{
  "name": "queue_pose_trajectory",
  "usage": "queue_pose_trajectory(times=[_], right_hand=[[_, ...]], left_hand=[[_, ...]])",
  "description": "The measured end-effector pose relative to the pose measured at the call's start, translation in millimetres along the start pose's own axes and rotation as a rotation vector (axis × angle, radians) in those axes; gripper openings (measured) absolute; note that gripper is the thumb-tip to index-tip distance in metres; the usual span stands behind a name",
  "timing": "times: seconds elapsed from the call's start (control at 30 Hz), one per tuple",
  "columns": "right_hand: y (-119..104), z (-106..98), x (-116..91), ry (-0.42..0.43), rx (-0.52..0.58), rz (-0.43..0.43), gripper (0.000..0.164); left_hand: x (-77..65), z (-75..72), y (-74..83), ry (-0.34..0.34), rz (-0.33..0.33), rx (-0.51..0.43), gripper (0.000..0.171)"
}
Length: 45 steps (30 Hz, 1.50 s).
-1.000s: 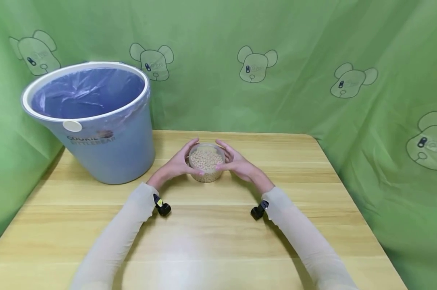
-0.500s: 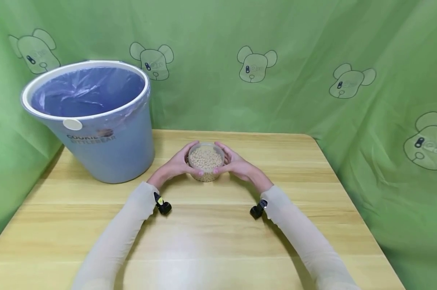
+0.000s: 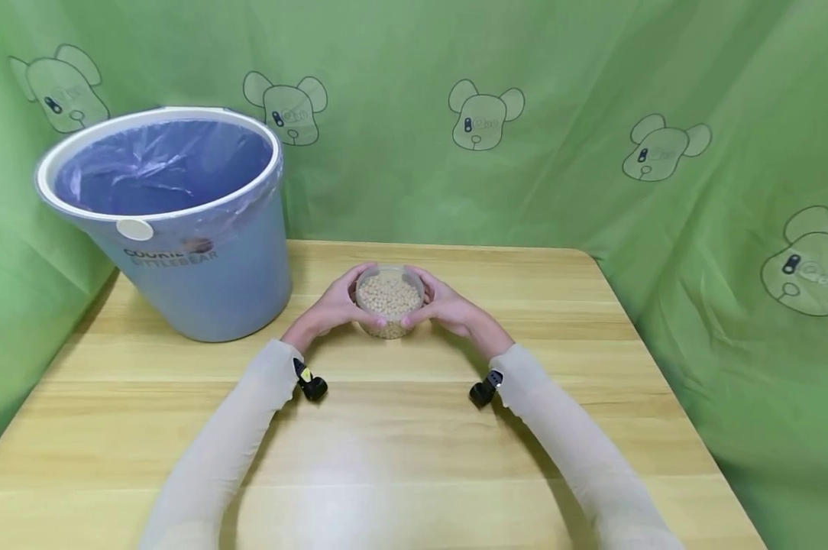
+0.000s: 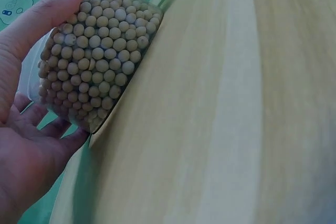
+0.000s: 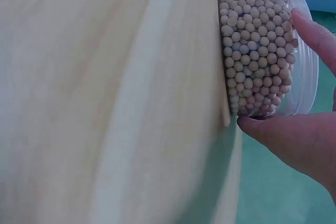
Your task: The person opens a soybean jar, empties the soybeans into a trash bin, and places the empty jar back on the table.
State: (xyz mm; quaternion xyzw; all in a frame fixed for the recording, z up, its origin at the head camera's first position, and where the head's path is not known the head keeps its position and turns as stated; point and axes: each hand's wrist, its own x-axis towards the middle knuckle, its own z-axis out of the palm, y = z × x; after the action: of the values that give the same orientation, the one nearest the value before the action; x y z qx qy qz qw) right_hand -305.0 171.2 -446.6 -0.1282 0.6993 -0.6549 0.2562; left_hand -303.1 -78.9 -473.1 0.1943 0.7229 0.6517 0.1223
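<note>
A round, clear plastic tub [image 3: 389,298] stands upright near the back middle of the wooden table. Small round beige soybeans [image 4: 100,51] fill much of it, and the top has no lid. My left hand [image 3: 341,302] grips its left side, thumb along the front and fingers round the back. From the other side my right hand [image 3: 450,307] holds it the same way, its thumb [image 5: 315,35] against the front wall. The two thumb tips lie close together in front. In the wrist views the base meets the tabletop or sits very close to it. The far fingers are partly hidden.
A large blue bin [image 3: 215,275] with a white rim and a clear liner stands at the left back of the wooden table [image 3: 400,435]. Green cloth [image 3: 400,183] with mouse-head drawings hangs behind and along both sides.
The right thumb has slid left along the tub's front, nearer the left thumb, and the right fingers have drawn in closer. The tub stays in place; the whole view shifts slightly upward.
</note>
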Motion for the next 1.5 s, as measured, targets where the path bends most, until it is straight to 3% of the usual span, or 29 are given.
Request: queue_pose_trajectory(times=[0.13, 0.27, 0.63, 0.87, 1.07, 1.2, 1.37, 1.5], right_hand=[[-8.1, -3.3, -3.3, -0.008, -0.025, -0.028, 0.114], [-25.3, -5.8, -7.2, -0.012, -0.057, -0.082, 0.111], [-82.6, 0.0, -24.2, 0.012, -0.063, -0.261, 0.107], [-98.7, 6.1, -32.7, 0.045, -0.087, -0.392, 0.107], [-99.4, 9.1, -28.6, -0.002, -0.078, -0.479, 0.113], [-97.0, 13.0, -26.4, 0.037, -0.153, -0.495, 0.126], [-91.6, 18.7, -23.8, 0.143, -0.210, -0.514, 0.121], [-87.6, 19.0, -21.9, 0.176, -0.201, -0.561, 0.115]], left_hand=[[0.5, 3.5, 5.7, 0.035, 0.006, 0.023, 0.115], [1.7, 2.3, 22.3, 0.068, 0.034, 0.039, 0.113], [-2.4, -1.1, 84.7, 0.113, 0.241, 0.021, 0.109], [-8.2, -1.3, 112.7, 0.127, 0.347, 0.082, 0.106], [-9.5, -0.4, 119.0, 0.216, 0.384, 0.096, 0.102], [-9.7, 2.3, 118.0, 0.233, 0.383, 0.086, 0.102], [-7.1, 1.8, 116.7, 0.208, 0.368, 0.072, 0.103], [-6.1, 1.5, 117.8, 0.163, 0.357, 0.083, 0.106]])
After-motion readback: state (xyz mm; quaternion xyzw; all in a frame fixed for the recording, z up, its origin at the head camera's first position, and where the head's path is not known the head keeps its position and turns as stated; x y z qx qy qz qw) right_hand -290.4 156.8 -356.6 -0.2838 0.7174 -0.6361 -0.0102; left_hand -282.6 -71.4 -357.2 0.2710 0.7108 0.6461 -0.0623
